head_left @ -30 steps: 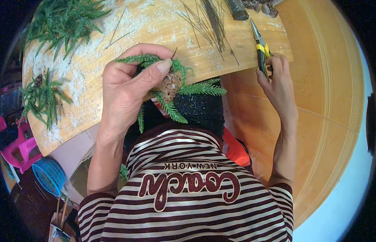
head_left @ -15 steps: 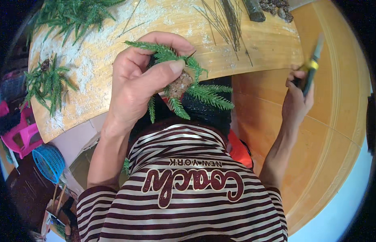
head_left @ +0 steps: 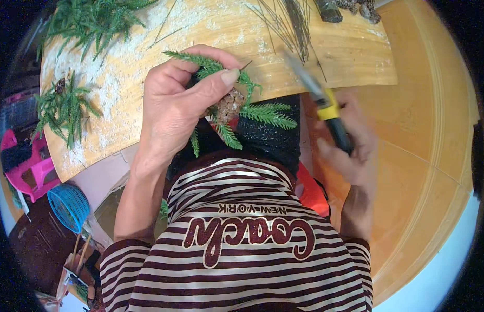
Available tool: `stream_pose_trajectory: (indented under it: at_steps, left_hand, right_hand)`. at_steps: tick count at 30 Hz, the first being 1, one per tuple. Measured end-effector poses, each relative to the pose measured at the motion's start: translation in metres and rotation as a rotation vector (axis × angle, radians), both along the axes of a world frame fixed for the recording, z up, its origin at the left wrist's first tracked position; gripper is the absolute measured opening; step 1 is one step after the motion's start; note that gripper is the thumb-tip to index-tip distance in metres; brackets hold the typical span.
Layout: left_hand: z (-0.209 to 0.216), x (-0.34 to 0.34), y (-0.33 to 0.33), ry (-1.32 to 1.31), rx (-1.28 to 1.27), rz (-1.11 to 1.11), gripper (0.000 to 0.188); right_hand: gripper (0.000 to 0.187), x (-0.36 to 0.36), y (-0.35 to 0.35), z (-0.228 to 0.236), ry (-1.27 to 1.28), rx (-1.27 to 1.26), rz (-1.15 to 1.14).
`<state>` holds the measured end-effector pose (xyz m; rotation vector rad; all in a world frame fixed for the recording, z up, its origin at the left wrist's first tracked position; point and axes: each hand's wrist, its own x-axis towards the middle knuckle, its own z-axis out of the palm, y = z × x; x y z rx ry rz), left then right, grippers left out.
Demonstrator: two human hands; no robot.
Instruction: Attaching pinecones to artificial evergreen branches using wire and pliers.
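Observation:
Pinched in my left hand [head_left: 172, 99] is a green artificial pine sprig [head_left: 268, 115], its needled twigs spreading out around a brown pine cone [head_left: 229, 106]. A short dark wire end [head_left: 246, 65] sticks out just past my thumb tip. My right hand [head_left: 354, 143], smeared by motion, is closed around a utility knife [head_left: 329, 112] with a black and yellow handle. Its pale blade points up and left toward the table edge, apart from the sprig.
On the wooden table [head_left: 211, 31], dusted with white flakes, lie a heap of green sprigs [head_left: 94, 26], a finished-looking sprig with cone [head_left: 68, 106], thin wires [head_left: 296, 26] and several pine cones [head_left: 369, 13]. A blue basket [head_left: 69, 207] and pink stool [head_left: 34, 174] stand left.
My right hand has swung the knife leftward from the far right, closer to the sprig. My left hand keeps its hold on the sprig and has hardly moved.

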<state>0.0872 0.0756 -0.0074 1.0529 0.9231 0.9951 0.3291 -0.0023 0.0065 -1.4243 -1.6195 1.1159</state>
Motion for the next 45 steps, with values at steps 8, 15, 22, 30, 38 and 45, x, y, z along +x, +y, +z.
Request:
stream_pose_trajectory:
  at_steps: [8, 15, 22, 30, 38, 45]
  left_hand:
    - [0.002, -0.002, 0.000, -0.023, -0.091, -0.019, 0.013]
    - [-0.002, 0.000, -0.003, -0.038, -0.053, -0.001, 0.014]
    - [-0.005, -0.003, -0.005, -0.052, -0.057, -0.024, 0.014]
    - [-0.006, -0.003, -0.008, -0.011, -0.077, -0.014, 0.012]
    - [-0.009, -0.001, -0.011, 0.006, -0.083, 0.020, 0.013]
    - [-0.014, 0.001, -0.013, -0.027, -0.045, 0.020, 0.014]
  right_hand:
    - [0.027, -0.005, 0.001, -0.007, -0.026, -0.035, 0.120]
    - [0.025, -0.008, 0.005, -0.011, 0.004, -0.009, 0.135]
    - [0.022, -0.009, 0.010, -0.010, -0.039, 0.038, 0.203]
    - [0.022, -0.012, 0.005, -0.014, -0.104, 0.037, 0.156]
    - [0.017, -0.014, 0.004, -0.015, -0.052, 0.025, 0.159]
    - [0.023, -0.013, 0.004, -0.019, -0.046, 0.005, 0.174]
